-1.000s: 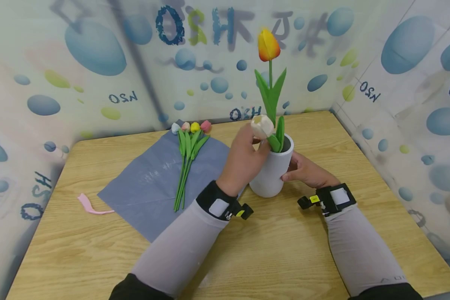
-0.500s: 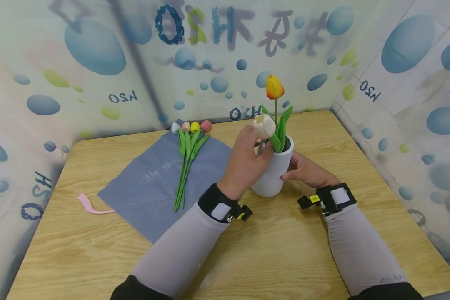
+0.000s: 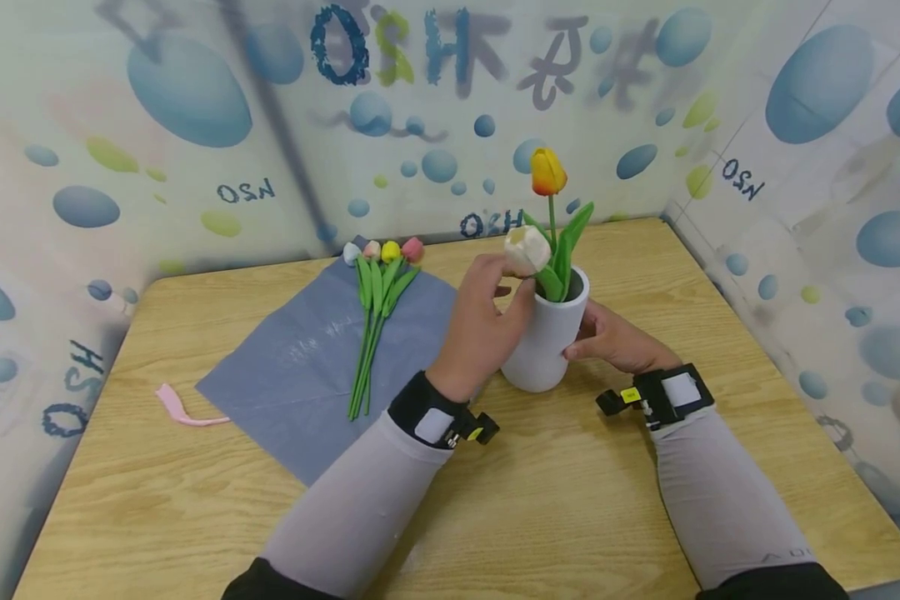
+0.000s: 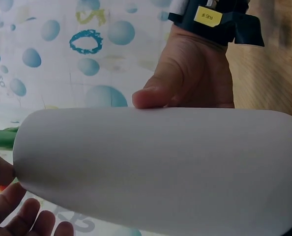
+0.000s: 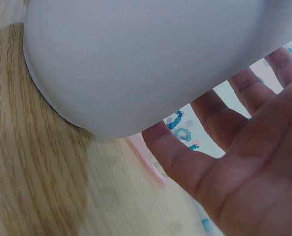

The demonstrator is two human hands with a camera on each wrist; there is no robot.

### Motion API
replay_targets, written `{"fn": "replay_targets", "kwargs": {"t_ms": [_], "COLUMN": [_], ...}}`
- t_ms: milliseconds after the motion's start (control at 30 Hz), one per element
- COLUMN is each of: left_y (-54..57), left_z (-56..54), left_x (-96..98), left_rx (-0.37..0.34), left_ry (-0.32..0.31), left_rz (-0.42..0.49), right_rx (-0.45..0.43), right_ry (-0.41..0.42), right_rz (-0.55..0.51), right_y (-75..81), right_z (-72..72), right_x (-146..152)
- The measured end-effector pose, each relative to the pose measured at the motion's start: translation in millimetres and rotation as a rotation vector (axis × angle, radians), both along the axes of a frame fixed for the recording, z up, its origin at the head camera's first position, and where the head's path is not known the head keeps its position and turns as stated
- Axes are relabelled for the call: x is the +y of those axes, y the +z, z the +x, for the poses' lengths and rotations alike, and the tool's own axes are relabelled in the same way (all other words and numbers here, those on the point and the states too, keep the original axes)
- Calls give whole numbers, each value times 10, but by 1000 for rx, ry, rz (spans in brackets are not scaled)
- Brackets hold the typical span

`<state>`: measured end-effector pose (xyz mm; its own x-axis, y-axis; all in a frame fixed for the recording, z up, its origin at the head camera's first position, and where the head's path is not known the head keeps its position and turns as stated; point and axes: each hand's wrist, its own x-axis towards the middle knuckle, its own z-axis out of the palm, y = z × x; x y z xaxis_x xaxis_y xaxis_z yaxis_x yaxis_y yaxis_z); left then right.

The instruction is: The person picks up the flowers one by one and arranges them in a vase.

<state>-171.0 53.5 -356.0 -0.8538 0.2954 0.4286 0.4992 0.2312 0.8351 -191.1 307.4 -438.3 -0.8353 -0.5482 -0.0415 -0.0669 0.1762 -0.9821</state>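
A white vase (image 3: pixel 542 350) stands upright on the table, holding a yellow-orange tulip (image 3: pixel 549 172) and a white tulip (image 3: pixel 527 248) with green leaves. My left hand (image 3: pixel 482 321) is at the vase's left rim, beside the white tulip, its fingertips partly hidden behind that bloom. In the left wrist view, the left thumb and forefinger touch the rim, and the other fingers (image 4: pixel 43 221) are loosely bent. My right hand (image 3: pixel 621 337) grips the vase low on its right side, thumb in front. The right wrist view shows its fingers (image 5: pixel 173 150) along the vase wall.
Left of the vase, a grey-blue wrapping sheet (image 3: pixel 292 367) lies flat with several artificial tulips (image 3: pixel 375 308) on it. A pink ribbon (image 3: pixel 174 408) pokes out at its left edge. Patterned walls close off the wooden table (image 3: pixel 555 508) behind and to the right.
The yellow-orange tulip has dropped deeper into the vase. My left hand has since shifted slightly left, its thumb and forefinger farther apart. The right hand keeps its grip on the vase.
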Motion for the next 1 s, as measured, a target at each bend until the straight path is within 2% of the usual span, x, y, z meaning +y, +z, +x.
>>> {"fn": "replay_targets", "kwargs": {"t_ms": [167, 500, 633, 833, 1000], "left_y": [-61, -177, -215, -313, -387], "left_z": [-20, -89, -165, -353, -453], "left_x": [-125, -504, -697, -1018, -1252], "left_rx": [-40, -95, -131, -165, -191], "left_ry": [53, 213, 281, 394, 454], "left_rz": [26, 59, 52, 34, 47], "right_rx": [8, 15, 15, 12, 18], "right_ry": [-2, 0, -13, -16, -4], "right_rz": [14, 9, 32, 45, 31], "right_y": [3, 13, 25, 15, 5], "right_z": [-5, 3, 7, 0, -3], "right_x": [-3, -19, -21, -18, -11]}}
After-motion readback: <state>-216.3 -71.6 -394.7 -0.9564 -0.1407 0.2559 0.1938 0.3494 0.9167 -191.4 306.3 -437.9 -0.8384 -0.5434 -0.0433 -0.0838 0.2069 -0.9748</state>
